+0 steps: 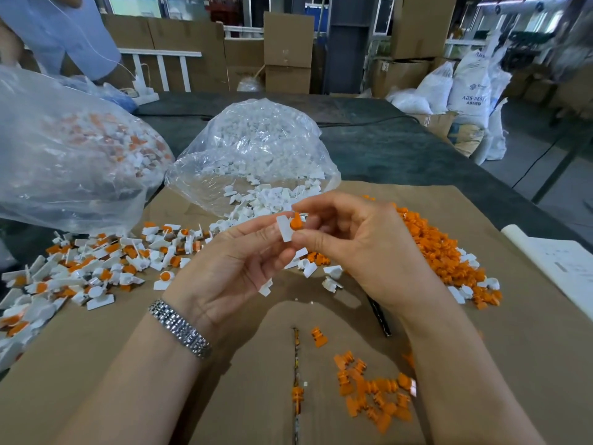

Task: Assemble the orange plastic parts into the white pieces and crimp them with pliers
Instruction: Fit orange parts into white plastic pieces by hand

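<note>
From the head camera, two hands meet above a sheet of brown cardboard [160, 364]. The left hand [224, 271] pinches a small white piece [284, 229] with its fingertips curled round it. The white piece is a flat little tab, and its long side runs up and down, leaning a bit to the left at the top. The right hand [359, 248] pinches an orange part [296, 221] between thumb and finger and holds it against the right side of the white piece, near its top. The orange part's rounded end points up. The left wrist wears a silver watch band [179, 329]. On the left lies a heap of joined pieces [80, 268], white with orange in them. On the right lies a big orange pile [439, 252], and a smaller bunch of orange parts [372, 393] sits near the right arm. Behind the hands, an open clear bag [253, 146] spills white pieces. A second clear bag [64, 149] on the left holds white and orange bits. Far back on the right stand white sacks [468, 88]; one reads "ABS", and the rest of its writing is too blurry to read.
</note>
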Motion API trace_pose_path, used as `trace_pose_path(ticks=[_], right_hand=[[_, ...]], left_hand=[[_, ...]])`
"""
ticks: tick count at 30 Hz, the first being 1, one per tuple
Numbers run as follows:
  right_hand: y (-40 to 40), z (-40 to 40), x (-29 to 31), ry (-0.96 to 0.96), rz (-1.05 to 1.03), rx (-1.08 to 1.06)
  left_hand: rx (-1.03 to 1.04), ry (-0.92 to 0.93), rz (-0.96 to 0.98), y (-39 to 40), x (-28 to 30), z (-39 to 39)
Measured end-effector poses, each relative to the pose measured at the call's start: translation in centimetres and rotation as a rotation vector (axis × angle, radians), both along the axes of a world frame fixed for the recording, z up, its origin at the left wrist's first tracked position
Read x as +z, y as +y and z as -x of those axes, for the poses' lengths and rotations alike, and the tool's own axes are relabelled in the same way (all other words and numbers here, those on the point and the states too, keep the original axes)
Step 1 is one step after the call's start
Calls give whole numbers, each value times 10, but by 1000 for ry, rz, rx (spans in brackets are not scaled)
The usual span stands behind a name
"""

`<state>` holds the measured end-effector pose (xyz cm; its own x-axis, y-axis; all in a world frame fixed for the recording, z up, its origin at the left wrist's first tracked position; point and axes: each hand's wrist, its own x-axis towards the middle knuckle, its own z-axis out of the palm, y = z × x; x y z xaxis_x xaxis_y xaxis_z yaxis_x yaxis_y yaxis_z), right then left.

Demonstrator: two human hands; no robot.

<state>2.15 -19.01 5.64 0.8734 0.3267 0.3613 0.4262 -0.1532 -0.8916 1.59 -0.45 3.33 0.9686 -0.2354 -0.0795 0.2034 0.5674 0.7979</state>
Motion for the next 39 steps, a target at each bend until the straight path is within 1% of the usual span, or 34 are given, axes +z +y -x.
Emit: trace_pose_path(ticks=[4, 7, 13, 18, 23, 29, 35, 37, 39], right_hand=[[1, -1, -2, -34, 35, -40], [1, -3, -3, -25, 30, -65], [2, -4, -5, -36, 117, -48], [-2, -4, -2, 72, 38, 5], [5, -2, -5, -2, 49, -96], [6, -4, -9, 28, 41, -128], [5, -5, -8, 122, -96, -94], [6, -5, -9, 104, -82, -97], [10, -4, -11, 48, -10, -129]], left_hand=[[52, -3, -35, 1, 0, 0], [40, -44, -53, 2, 4, 2], [151, -67, -180, -1, 5, 4], [207, -82, -190, -1, 5, 5], [285, -131, -251, -3, 1, 4], [288, -125, -244, -5, -1, 4], [249, -100, -204, -2, 2, 4], [257, -97, -202, -1, 3, 5], [284, -106, -217, -3, 2, 5]])
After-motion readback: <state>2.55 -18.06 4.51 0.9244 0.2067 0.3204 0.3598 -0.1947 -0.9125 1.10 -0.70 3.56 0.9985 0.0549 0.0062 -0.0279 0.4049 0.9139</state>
